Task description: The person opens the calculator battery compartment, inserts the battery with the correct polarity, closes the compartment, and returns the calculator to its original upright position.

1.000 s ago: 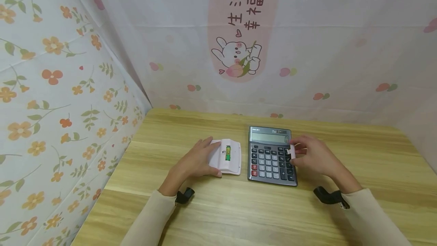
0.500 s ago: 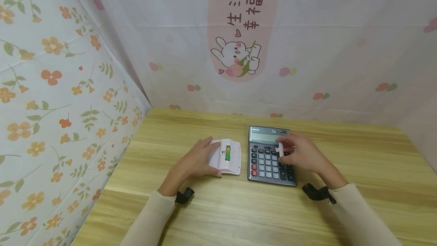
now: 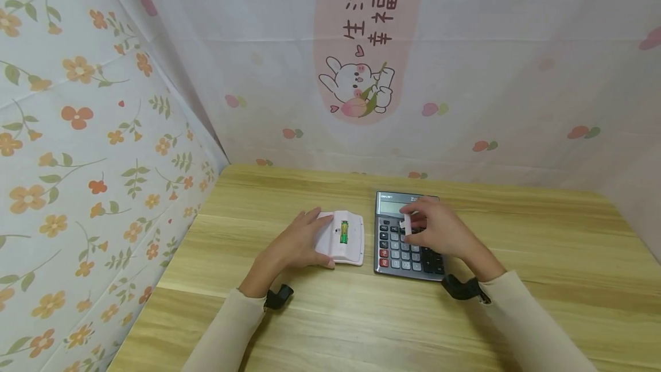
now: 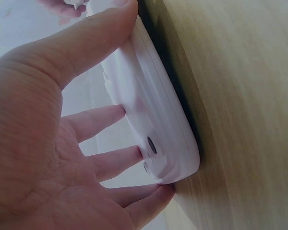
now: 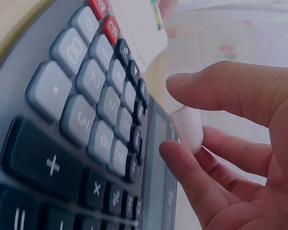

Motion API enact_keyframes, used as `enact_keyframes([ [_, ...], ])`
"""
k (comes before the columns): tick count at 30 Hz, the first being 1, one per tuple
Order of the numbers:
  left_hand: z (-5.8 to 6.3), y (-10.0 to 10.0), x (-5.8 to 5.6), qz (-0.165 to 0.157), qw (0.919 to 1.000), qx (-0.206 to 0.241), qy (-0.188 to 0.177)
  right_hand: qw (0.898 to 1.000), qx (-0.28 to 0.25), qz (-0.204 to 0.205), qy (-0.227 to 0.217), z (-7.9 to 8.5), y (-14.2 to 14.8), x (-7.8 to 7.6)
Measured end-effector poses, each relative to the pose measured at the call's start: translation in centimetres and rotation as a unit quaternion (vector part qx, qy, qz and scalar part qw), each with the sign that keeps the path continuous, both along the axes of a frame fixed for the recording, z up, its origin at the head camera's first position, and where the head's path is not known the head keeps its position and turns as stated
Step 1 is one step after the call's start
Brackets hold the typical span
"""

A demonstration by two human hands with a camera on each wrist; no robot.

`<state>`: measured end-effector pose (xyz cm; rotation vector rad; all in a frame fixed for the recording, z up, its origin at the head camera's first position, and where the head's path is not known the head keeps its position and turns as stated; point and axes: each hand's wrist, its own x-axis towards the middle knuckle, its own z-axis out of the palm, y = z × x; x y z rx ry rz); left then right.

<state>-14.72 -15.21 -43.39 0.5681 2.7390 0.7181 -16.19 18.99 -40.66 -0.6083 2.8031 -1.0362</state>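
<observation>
A white device [image 3: 354, 250] lies with its battery side up on the table. A green battery [image 3: 344, 232] shows in its uncovered slot. My left hand [image 3: 296, 241] holds the device from its left, thumb on the near side and fingers along the far and left sides. In the left wrist view, fingertips press against the casing [image 4: 161, 112]. My right hand [image 3: 444, 231] pinches a small white battery cover [image 5: 188, 125] between thumb and fingers, above a grey desktop calculator [image 3: 382, 237]. The cover, with small tabs, points toward the device.
The calculator stands face up just right of the device, its screen toward the back. The wooden table [image 3: 320, 314] meets a printed curtain [image 3: 258, 131] at the back, and a flowered cloth [image 3: 103, 188] hangs on the left.
My right hand has moved left over the calculator with the battery cover, closer to the white device. My left hand and the device have stayed in place.
</observation>
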Motion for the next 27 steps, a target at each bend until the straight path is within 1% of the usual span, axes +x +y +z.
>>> enact_keyframes([
  [18, 0.0, 0.0, 0.0, -0.001, 1.0000, 0.001, 0.000, 0.999, -0.005, 0.038, -0.005, -0.2, -4.1, -0.4],
  [27, 0.0, 0.0, 0.0, 0.000, 1.0000, 0.001, 0.000, 0.999, -0.006, 0.047, -0.018, -0.6, -6.0, -0.7],
])
